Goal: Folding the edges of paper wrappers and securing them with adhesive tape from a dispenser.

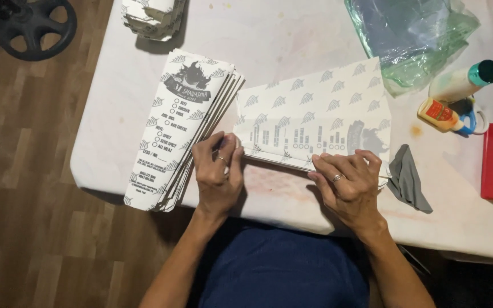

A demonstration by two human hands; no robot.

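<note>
Our left hand (219, 171) and right hand (346, 182), fingers flat and gripping nothing, press the printed sheet (315, 122) at the table (292, 34) edge; we judge even pressure best.

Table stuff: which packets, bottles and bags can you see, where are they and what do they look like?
Printed paper sheet: under both hands, white with grey leaf pattern.
Stack of paper sleeves: left, long, white, grey printing.
Second paper stack: top edge, white.
Glue bottle: right, lying down, small, yellow with red label.
White bottle: beside it, teal cap.
Plastic bag: top right, crumpled, greenish clear.
</note>
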